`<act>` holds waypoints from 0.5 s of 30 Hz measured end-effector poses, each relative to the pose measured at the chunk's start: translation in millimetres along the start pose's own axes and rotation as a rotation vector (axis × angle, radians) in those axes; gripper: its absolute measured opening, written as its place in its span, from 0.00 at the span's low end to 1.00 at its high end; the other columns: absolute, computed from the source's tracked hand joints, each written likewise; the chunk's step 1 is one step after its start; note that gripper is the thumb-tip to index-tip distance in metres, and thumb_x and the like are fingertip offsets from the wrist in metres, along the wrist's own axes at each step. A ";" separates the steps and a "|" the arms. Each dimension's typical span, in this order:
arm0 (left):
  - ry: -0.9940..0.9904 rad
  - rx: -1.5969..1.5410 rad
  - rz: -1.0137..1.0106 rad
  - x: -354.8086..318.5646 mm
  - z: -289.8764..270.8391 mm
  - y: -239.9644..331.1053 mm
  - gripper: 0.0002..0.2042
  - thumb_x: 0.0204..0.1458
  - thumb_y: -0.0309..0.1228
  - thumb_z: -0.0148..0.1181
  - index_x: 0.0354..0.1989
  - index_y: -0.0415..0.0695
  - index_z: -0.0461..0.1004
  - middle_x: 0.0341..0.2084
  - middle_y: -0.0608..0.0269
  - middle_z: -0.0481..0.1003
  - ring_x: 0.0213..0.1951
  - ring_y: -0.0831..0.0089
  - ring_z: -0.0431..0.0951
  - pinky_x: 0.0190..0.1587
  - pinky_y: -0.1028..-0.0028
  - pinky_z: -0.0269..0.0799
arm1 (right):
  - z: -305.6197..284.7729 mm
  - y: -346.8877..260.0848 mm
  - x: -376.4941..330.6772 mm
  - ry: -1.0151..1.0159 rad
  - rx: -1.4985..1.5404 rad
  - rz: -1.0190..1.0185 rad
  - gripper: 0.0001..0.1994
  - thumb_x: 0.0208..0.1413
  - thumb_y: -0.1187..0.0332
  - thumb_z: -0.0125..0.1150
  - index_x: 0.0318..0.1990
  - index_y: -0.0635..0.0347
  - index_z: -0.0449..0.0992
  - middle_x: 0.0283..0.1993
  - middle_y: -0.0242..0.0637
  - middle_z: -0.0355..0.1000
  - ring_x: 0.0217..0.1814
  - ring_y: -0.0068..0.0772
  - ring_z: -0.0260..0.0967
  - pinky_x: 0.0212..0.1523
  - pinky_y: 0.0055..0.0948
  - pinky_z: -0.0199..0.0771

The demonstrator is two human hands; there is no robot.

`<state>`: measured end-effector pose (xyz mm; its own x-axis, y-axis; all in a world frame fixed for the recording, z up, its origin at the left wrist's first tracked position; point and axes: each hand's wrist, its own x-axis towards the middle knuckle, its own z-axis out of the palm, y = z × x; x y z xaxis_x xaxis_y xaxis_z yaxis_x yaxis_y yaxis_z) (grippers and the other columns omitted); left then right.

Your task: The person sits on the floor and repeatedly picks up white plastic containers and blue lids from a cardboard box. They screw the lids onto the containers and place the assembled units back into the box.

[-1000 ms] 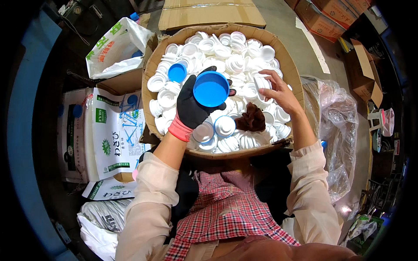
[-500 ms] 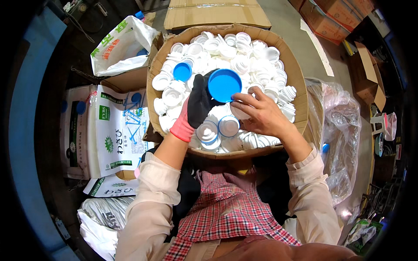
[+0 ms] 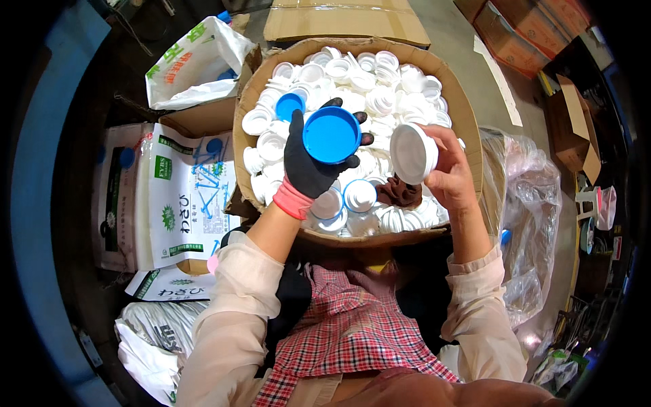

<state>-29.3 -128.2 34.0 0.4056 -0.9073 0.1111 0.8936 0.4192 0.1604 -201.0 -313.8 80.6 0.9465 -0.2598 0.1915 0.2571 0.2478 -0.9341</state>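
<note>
My left hand [image 3: 306, 161], in a black glove with a pink cuff, holds a round blue cap [image 3: 331, 136] with its hollow side up, fingers spread around its edge. In my bare right hand [image 3: 453, 168] is a white ringed plastic cap [image 3: 411, 152], tilted so its hollow side faces left, apart from the blue one. Both hands are over a cardboard box [image 3: 463, 122] heaped with white plastic caps [image 3: 380, 102]. Another blue cap [image 3: 289, 106] lies on the heap behind my left hand. Below the right hand lies a dark brown crumpled thing [image 3: 400, 192].
Left of the box stand a white plastic bag [image 3: 196, 68] with blue pieces and a printed white sack [image 3: 180, 203]. Clear plastic wrapping [image 3: 532, 203] lies to the right. A closed carton [image 3: 346, 22] sits behind, and more boxes [image 3: 519, 37] at the far right.
My hands have parted. The left has shifted slightly left and opened out under the blue cap. The right has moved right and now raises a white cap. The brown crumpled thing has come into sight.
</note>
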 end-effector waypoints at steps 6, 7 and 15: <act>-0.003 0.128 -0.013 -0.8 4.5 -3.8 0.37 0.58 0.67 0.36 0.66 0.51 0.57 0.57 0.36 0.66 0.51 0.40 0.75 0.31 0.60 0.79 | -3.8 7.6 7.5 0.047 0.128 0.098 0.39 0.35 0.75 0.77 0.61 0.58 0.68 0.59 0.38 0.66 0.61 0.34 0.64 0.62 0.33 0.64; -0.005 0.184 -0.005 -0.9 4.9 -4.5 0.37 0.58 0.66 0.36 0.66 0.51 0.57 0.57 0.36 0.67 0.51 0.40 0.75 0.31 0.60 0.79 | -5.0 9.5 7.2 0.046 0.096 0.080 0.38 0.35 0.75 0.76 0.61 0.59 0.68 0.59 0.38 0.66 0.62 0.34 0.64 0.63 0.33 0.63; 0.078 0.367 -0.068 3.9 4.8 -5.8 0.35 0.60 0.60 0.42 0.68 0.48 0.55 0.59 0.47 0.67 0.56 0.51 0.72 0.48 0.57 0.74 | -8.8 3.8 -0.4 0.072 0.262 0.161 0.33 0.49 0.69 0.63 0.65 0.59 0.61 0.57 0.43 0.66 0.55 0.36 0.69 0.51 0.36 0.76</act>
<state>-33.9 -134.0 38.2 0.3739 -0.9273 0.0158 0.7965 0.3298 0.5069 -202.1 -321.0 74.3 0.9651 -0.2613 0.0169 0.1557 0.5208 -0.8394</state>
